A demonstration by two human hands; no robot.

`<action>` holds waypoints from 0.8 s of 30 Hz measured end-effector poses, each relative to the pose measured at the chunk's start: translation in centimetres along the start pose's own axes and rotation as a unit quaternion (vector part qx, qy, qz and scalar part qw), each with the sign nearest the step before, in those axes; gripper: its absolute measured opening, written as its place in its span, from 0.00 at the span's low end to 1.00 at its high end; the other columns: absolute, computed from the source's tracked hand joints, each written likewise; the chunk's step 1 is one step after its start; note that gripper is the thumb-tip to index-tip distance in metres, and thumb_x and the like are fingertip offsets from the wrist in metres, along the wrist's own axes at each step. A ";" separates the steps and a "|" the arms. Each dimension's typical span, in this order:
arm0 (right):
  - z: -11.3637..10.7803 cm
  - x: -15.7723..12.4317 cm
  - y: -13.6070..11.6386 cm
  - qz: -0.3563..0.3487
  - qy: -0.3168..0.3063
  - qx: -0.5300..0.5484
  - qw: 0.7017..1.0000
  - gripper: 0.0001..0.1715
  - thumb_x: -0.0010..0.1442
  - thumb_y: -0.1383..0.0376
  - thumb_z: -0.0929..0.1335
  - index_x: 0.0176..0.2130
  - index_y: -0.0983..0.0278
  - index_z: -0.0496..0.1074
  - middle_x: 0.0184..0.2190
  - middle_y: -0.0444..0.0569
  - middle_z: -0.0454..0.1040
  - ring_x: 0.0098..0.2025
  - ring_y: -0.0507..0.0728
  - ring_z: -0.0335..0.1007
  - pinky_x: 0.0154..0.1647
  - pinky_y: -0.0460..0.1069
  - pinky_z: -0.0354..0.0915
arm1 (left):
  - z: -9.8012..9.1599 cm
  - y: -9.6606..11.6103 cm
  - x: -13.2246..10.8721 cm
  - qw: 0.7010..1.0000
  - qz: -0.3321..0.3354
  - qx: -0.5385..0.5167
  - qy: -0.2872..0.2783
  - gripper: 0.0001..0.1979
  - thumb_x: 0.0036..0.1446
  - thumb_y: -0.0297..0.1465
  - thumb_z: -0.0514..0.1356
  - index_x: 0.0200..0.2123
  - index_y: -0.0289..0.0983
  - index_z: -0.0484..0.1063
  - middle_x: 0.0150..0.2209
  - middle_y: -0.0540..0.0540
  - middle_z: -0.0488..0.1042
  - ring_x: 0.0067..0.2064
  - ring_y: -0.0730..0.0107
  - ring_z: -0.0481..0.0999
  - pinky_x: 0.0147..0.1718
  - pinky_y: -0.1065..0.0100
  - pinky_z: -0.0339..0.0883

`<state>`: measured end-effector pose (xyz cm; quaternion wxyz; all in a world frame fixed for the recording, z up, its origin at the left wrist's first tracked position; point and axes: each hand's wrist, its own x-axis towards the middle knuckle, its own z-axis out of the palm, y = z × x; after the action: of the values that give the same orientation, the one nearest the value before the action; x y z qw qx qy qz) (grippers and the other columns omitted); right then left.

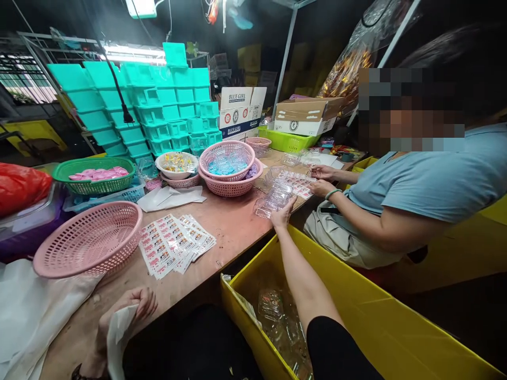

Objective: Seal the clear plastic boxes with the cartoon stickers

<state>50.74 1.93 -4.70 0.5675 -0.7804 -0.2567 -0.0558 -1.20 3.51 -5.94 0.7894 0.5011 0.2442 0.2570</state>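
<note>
My right hand (282,214) reaches across the table to the right and grips clear plastic boxes (273,199) at the table's edge, close to a co-worker's hands. My left hand (137,306) is at the front edge, fingers curled round a limp white sheet (118,332) that hangs down; whether it is paper or cloth I cannot tell. Printed sticker sheets (174,243) lie fanned out between my hands. An empty pink basket (91,237) stands beyond my left hand. More sticker sheets (298,182) lie under the co-worker's hands.
A yellow bin (336,274) with clear plastic boxes inside stands below my right arm. A seated co-worker (428,174) is at the right. Pink baskets (229,187) hold small packets, and a green basket (93,182) holds pink pieces. Turquoise bins (158,100) are stacked behind.
</note>
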 end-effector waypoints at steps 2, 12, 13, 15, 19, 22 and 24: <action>0.6 -0.3 0.2 -0.004 0.008 0.010 1.000 0.59 0.51 0.71 0.65 0.71 0.70 0.30 0.70 0.67 0.50 0.71 0.64 0.48 0.71 0.58 0.48 | -0.8 -0.9 0.6 0.999 0.013 -0.022 -0.030 0.19 0.52 0.45 0.64 0.22 0.37 0.67 0.11 0.54 0.55 0.17 0.76 0.53 0.20 0.71 0.53; 2.4 -7.3 -0.3 -0.061 0.010 0.048 0.997 0.58 0.56 0.68 0.62 0.72 0.65 0.22 0.72 0.62 0.45 0.72 0.62 0.49 0.70 0.61 0.52 | 1.8 -1.3 2.9 0.993 -0.104 0.058 -0.003 0.35 0.53 0.46 0.64 0.59 0.32 0.67 0.20 0.51 0.71 0.11 0.83 0.51 0.13 0.75 0.40; 2.4 -8.3 -0.5 -0.066 0.005 0.051 0.997 0.58 0.56 0.68 0.62 0.72 0.64 0.22 0.73 0.61 0.44 0.72 0.62 0.49 0.70 0.61 0.53 | 2.2 -1.3 3.3 0.992 -0.116 0.057 -0.003 0.37 0.53 0.46 0.64 0.62 0.32 0.65 0.21 0.50 0.72 0.11 0.83 0.52 0.13 0.74 0.41; 2.6 -10.1 -1.1 -0.075 -0.009 0.057 0.996 0.58 0.56 0.69 0.62 0.72 0.63 0.23 0.73 0.59 0.43 0.72 0.61 0.49 0.70 0.60 0.53 | 3.0 -1.3 4.0 0.990 -0.131 0.053 0.002 0.41 0.53 0.47 0.63 0.65 0.32 0.61 0.23 0.49 0.74 0.11 0.82 0.54 0.13 0.74 0.43; 3.6 -13.3 -2.7 -0.091 -0.038 0.078 0.992 0.59 0.54 0.70 0.62 0.73 0.63 0.25 0.74 0.57 0.41 0.73 0.61 0.46 0.71 0.60 0.53 | 4.6 -0.6 5.0 0.989 -0.133 0.053 0.024 0.45 0.53 0.46 0.64 0.68 0.32 0.55 0.26 0.47 0.76 0.13 0.82 0.55 0.15 0.73 0.43; 4.6 -15.2 -4.0 -0.102 -0.066 0.102 0.987 0.59 0.54 0.70 0.62 0.73 0.62 0.25 0.74 0.57 0.41 0.74 0.61 0.45 0.70 0.60 0.54 | 5.6 0.2 5.2 0.991 -0.117 0.048 0.052 0.44 0.56 0.44 0.63 0.69 0.31 0.52 0.29 0.45 0.78 0.14 0.82 0.56 0.16 0.72 0.44; 5.3 -16.5 -4.9 -0.107 -0.101 0.135 0.980 0.58 0.54 0.70 0.62 0.73 0.62 0.26 0.74 0.57 0.41 0.74 0.61 0.45 0.70 0.60 0.54 | 6.0 0.7 5.1 0.990 -0.111 0.043 0.078 0.44 0.58 0.43 0.61 0.70 0.32 0.49 0.32 0.43 0.80 0.15 0.80 0.59 0.17 0.72 0.46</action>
<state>33.18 2.29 -8.64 0.6293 -0.6664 -0.3998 -0.0016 6.32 3.07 -3.65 0.7691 0.4830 0.3703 0.1953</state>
